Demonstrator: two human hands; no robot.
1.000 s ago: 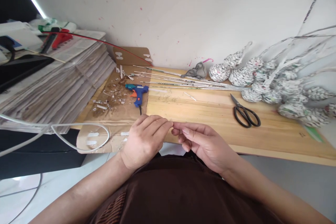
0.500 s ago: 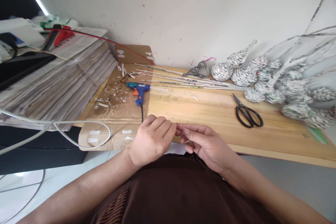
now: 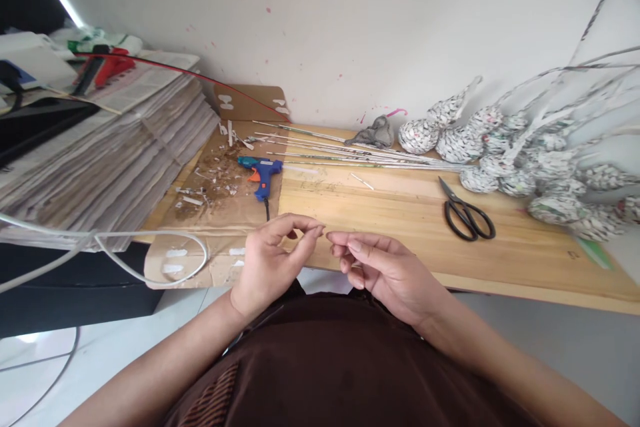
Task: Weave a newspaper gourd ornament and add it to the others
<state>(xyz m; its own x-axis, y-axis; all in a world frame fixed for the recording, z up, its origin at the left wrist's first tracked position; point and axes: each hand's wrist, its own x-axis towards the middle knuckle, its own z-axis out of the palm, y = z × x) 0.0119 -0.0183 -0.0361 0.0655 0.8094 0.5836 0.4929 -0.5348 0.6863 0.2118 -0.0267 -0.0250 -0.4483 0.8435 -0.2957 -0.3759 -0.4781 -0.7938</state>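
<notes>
Just in front of the table's near edge, my left hand [image 3: 274, 255] is closed in a pinch, the tips of thumb and forefinger together. Facing it, my right hand [image 3: 387, 271] presses its thumb against the forefinger, with the other fingers curled below. A small gap separates the two sets of fingertips. Whatever lies in either pinch is hidden or too small to name. Beyond the left hand lies a blue glue gun [image 3: 267, 179] with an orange trigger. Black-handled scissors [image 3: 467, 213] rest on the wooden table [image 3: 350, 220], to the right of the right hand.
Thin rolled-paper sticks [image 3: 360, 155] run along the back. Woven paper gourds [image 3: 460, 145] crowd the right side, near a crumpled grey cloth [image 3: 379, 133]. Left are scraps on cardboard [image 3: 213, 217], a newspaper stack [image 3: 150, 127] and a looped white cable [image 3: 150, 233].
My left hand has turned from knuckles-up to a fingertip pinch and drawn slightly left, apart from the right fingertips. My right hand keeps nearly the same pose. The view has shifted slightly.
</notes>
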